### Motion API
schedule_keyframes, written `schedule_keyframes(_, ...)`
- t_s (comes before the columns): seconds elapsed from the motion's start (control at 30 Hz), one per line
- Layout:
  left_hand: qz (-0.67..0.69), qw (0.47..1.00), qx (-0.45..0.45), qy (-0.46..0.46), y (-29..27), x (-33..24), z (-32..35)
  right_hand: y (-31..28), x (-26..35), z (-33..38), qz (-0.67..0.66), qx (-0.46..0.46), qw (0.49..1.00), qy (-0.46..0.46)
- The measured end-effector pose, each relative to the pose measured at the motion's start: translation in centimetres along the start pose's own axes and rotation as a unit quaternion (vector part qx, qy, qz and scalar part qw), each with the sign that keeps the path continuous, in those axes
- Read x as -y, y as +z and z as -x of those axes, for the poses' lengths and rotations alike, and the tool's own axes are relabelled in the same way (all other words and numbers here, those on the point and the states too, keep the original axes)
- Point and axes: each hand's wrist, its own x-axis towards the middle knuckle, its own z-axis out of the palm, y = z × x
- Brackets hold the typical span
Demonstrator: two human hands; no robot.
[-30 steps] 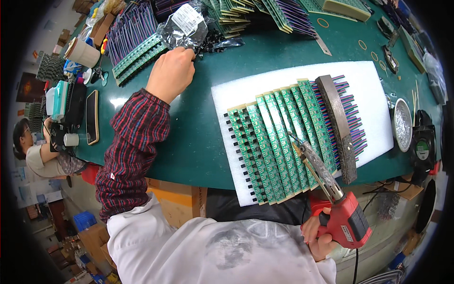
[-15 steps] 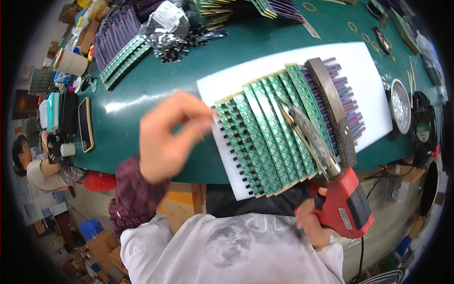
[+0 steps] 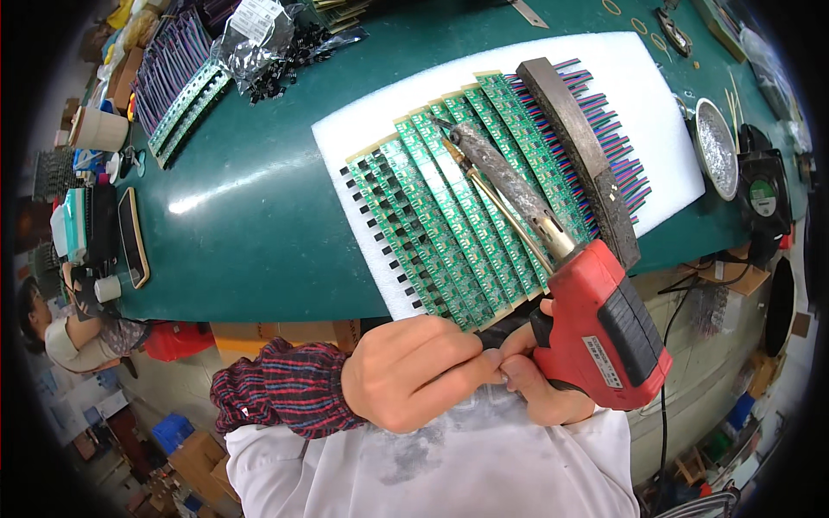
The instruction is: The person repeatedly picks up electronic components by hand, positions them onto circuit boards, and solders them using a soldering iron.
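Observation:
My right hand (image 3: pixel 546 390) grips the handle of a red soldering gun (image 3: pixel 596 315), its long metal barrel and thin feed tube pointing up over the boards. Close to the front of my body, my left hand (image 3: pixel 414 371) is closed in a pinch, its fingertips meeting the right hand's fingers. What it pinches is too small to name. Overlapping strips of green circuit boards (image 3: pixel 462 224) lie on a white foam sheet (image 3: pixel 332 138). Small black parts (image 3: pixel 380 235) sit along the leftmost strips. Across the coloured wires (image 3: pixel 617 142) on the right lies a dark metal bar (image 3: pixel 574 142).
At the back left are wired board strips (image 3: pixel 186 112) and a silvery bag (image 3: pixel 252 43) spilling small black parts. A phone (image 3: pixel 133 237) lies at the left edge. On the right stand a metal bowl (image 3: pixel 717 147) and a black fan (image 3: pixel 764 194). Another person (image 3: pixel 65 337) sits far left.
My left hand has come from beside the leftmost strip down and right to my right hand. In view, the boards and table have shifted left and up. The soldering gun stays in my right hand.

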Motion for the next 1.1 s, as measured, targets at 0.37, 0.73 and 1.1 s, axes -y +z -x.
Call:
schedule_keyframes(0.37,-0.082,0.993,0.078,0.035,-1.9,-0.5,-0.3,-0.7,-1.4,1.4,0.058,0.054,0.994,-0.08)
schedule_keyframes(0.73,-0.156,0.96,-0.132,-0.19,-0.6,3.7,-0.2,-2.8,-2.1,9.7,-0.343,0.004,0.938,0.053)
schedule_keyframes(1.1,-0.124,0.956,-0.138,-0.228,-0.8,3.3,-0.4,-0.1,-1.6,13.3,-0.242,-0.081,0.956,0.145)
